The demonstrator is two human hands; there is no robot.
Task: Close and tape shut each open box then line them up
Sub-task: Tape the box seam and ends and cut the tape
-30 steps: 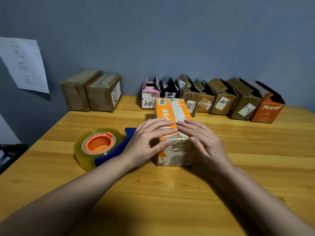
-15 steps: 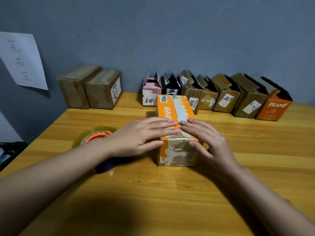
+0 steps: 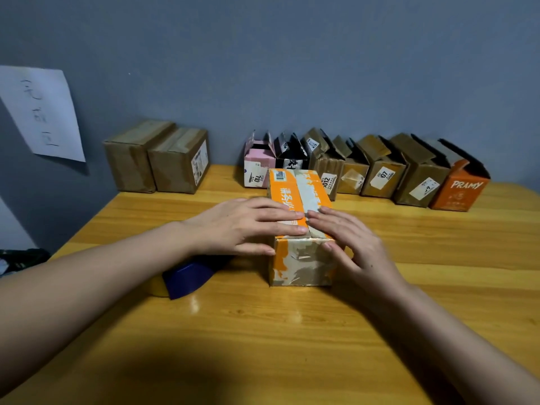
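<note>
An orange and white box lies lengthwise in the middle of the wooden table, its top flaps down. My left hand presses flat on the left flap with straight fingers. My right hand lies flat on the right flap, its thumb against the near end face. The blue tape dispenser sits just left of the box, mostly hidden under my left forearm. Several open boxes stand in a row along the back wall.
Two closed brown boxes stand side by side at the back left against the grey wall. An orange box marked PRAMY ends the open row on the right. A sheet of paper hangs on the left wall.
My left forearm has swung over the tape dispenser and now hides its roll. Both hands stay pressed on the box flaps; the view has shifted slightly.
</note>
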